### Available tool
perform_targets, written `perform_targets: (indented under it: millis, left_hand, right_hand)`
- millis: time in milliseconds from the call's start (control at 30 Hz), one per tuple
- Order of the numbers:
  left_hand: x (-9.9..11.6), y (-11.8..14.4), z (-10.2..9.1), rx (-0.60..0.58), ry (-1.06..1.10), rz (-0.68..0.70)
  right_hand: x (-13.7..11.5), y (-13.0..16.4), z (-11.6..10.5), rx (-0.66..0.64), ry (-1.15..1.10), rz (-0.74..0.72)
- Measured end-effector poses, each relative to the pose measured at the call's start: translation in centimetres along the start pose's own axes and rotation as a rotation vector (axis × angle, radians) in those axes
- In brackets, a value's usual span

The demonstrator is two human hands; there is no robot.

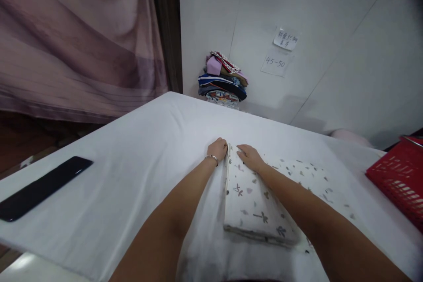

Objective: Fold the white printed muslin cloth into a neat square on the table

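The head camera is looking forward and down from close above the white table (pixel 132 158), facing the wall (pixel 313 17).

White folded cloth (pixel 254 202) sprinkled with small grey and mauve plant sprigs. White table sheet (pixel 139 163). Black phone (pixel 39 187). Red slatted basket (pixel 401 180). Mauve curtain (pixel 76 39). Navy, lilac, and red-patterned stack of clothes (pixel 223 77). White paper notes (pixel 280 50), handwritten grey.

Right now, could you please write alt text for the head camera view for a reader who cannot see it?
Two bare hands rest at the far end of a folded white printed cloth on a white-covered table: the left hand at its edge, the right hand flat on top. A black phone lies left, a red basket right, stacked clothes by the wall.
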State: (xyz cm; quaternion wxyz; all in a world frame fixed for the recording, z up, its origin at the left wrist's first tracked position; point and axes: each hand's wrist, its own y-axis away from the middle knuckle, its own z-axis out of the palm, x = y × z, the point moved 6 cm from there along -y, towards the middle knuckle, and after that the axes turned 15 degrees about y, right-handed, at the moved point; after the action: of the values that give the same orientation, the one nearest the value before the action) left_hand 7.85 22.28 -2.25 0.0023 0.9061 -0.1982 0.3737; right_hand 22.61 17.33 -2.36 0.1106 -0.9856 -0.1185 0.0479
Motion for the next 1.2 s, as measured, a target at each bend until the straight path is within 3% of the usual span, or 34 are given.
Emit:
perform_targets:
  millis: [300,667,1000,1200]
  left_hand:
    - [0.4,0.1,0.0,0.009,0.078,0.014]
    - [1.0,-0.6,0.1,0.013,-0.051,0.09]
    - [-0.7,-1.2,-0.2,-0.006,0.047,-0.018]
    - [-1.0,-1.7,-0.1,0.028,0.141,-0.149]
  right_hand:
    - [-0.1,-0.1,0.4,-0.033,0.072,-0.005]
    - [-0.2,-0.1,0.4,-0.042,0.092,-0.006]
    - [-0.1,0.0,0.7,-0.063,0.109,0.013]
    - [-0.3,0.1,0.7,-0.076,0.122,0.0]
